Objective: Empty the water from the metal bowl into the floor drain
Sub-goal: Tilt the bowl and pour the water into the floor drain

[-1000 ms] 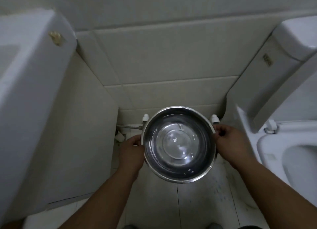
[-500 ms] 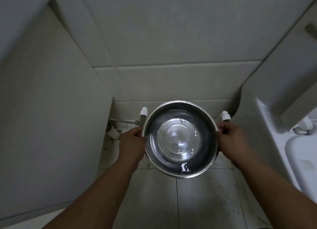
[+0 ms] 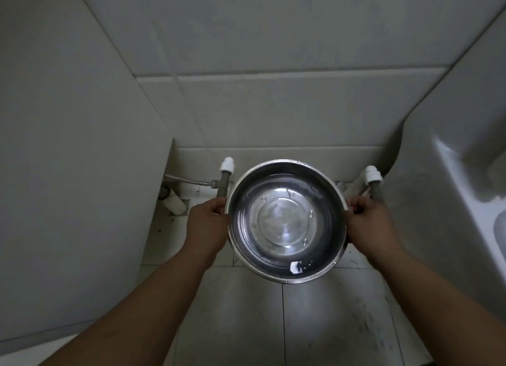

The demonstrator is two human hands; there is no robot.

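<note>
**Bowl held level over the tiled floor**

Ahead of you two white-capped pipes (image 3: 227, 165) stand at the wall, one on either side of the bowl's far rim; a toilet (image 3: 451, 190) crowds your right. Your left hand (image 3: 208, 228) and right hand (image 3: 369, 226) each grip the rim of the metal bowl (image 3: 286, 220). It sits level above the floor (image 3: 241, 311), shiny, with shallow clear water inside.

Left hand (image 3: 206, 227) and right hand (image 3: 369, 226) grip opposite rims of the level, water-filled metal bowl (image 3: 286, 220) between them, above the tiled floor (image 3: 246, 311).
</note>
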